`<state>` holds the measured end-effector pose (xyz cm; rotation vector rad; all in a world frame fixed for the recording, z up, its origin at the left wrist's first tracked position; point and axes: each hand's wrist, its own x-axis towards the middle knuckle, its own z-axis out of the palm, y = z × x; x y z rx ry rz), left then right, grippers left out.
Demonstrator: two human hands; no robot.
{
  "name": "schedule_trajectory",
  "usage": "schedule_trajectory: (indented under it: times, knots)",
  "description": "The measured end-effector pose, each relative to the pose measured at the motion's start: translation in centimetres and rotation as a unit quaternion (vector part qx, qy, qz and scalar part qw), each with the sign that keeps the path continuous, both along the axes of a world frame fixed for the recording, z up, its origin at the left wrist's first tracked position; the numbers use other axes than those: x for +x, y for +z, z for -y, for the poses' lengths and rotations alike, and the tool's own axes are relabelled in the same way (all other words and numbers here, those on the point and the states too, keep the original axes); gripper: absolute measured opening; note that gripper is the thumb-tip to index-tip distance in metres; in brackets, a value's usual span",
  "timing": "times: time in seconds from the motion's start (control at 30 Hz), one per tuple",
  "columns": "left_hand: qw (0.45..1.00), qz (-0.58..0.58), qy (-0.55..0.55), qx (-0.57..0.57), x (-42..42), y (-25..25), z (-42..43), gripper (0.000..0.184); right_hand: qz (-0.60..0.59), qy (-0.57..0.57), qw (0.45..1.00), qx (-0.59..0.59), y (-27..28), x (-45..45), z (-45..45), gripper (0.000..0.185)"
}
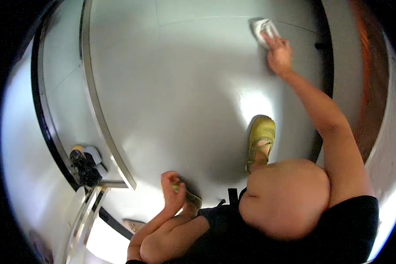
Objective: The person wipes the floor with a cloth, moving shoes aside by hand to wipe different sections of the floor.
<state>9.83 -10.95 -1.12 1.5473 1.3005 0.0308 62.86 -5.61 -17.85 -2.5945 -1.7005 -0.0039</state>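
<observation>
My right hand (279, 53) reaches far forward and presses a crumpled white cloth (264, 31) against the grey tiled floor (184, 88). Its fingers lie over the cloth, partly hiding it. My left hand (173, 193) hangs by my left foot, its fingers loosely curled with a gap to the thumb. Nothing shows in its grip. The left shoe is mostly hidden behind that hand and my leg. My right foot stands on the floor in a yellow-green shoe (261, 132), between the two hands.
A metal door track or frame (96, 101) runs along the left. Beyond it lie black, grey and yellow shoes (87, 165). Metal rails (81, 224) stand at the lower left, near a pale shoe (133, 225). A dark edge and a wall border the floor on the right.
</observation>
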Motion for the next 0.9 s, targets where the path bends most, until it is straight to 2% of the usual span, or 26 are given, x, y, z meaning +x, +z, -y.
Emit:
schedule_trajectory:
  times: [0.1,0.2,0.23,0.33,0.47,0.6,0.67,0.73,0.77,0.8,0.87,0.9]
  knots:
    - [0.998,0.049,-0.004,-0.042,0.0,-2.1,-0.1,0.038,-0.048,0.061,0.992,-0.103,3.4,-6.0,1.9,0.075]
    - [0.993,0.118,0.003,-0.027,-0.4,-2.5,-1.5,0.037,-0.085,0.126,0.982,-0.115,5.0,-13.4,3.7,0.084]
    - [0.990,0.139,-0.006,-0.028,0.2,-2.2,-1.9,0.037,-0.128,0.114,0.970,-0.170,6.4,-16.1,3.7,0.084]
    - [0.981,0.171,-0.083,-0.034,0.1,-2.0,-1.6,0.035,-0.207,0.137,0.957,-0.149,8.0,-22.2,4.5,0.080]
    - [0.964,0.215,-0.147,-0.054,2.5,-1.8,-2.0,0.031,-0.212,0.170,0.952,-0.139,8.3,-25.7,4.8,0.076]
    - [0.955,0.236,-0.146,-0.106,4.6,-0.9,-2.4,0.027,-0.180,0.189,0.949,-0.177,8.2,-25.7,4.3,0.075]
    - [0.950,0.259,-0.138,-0.105,4.9,-1.2,-2.1,0.027,-0.151,0.201,0.956,-0.154,8.1,-25.1,4.1,0.070]
    - [0.965,0.222,-0.116,-0.073,4.6,-2.2,-2.0,0.026,-0.169,0.219,0.949,-0.148,6.5,-24.5,4.1,0.065]
    - [0.972,0.200,-0.108,-0.055,4.2,-2.2,-1.9,0.025,-0.159,0.247,0.955,-0.049,5.1,-22.9,3.9,0.058]
    - [0.981,0.165,-0.101,-0.014,3.6,-1.7,-2.9,0.025,-0.145,0.251,0.956,-0.031,3.9,-21.0,3.7,0.052]
    - [0.990,0.103,-0.066,0.069,1.4,-2.0,-5.7,0.024,-0.034,0.220,0.975,0.022,1.3,-15.8,2.1,0.052]
    - [0.991,0.078,-0.038,0.106,-0.1,-2.4,-7.3,0.025,-0.031,0.197,0.979,0.033,0.6,-12.4,0.8,0.061]
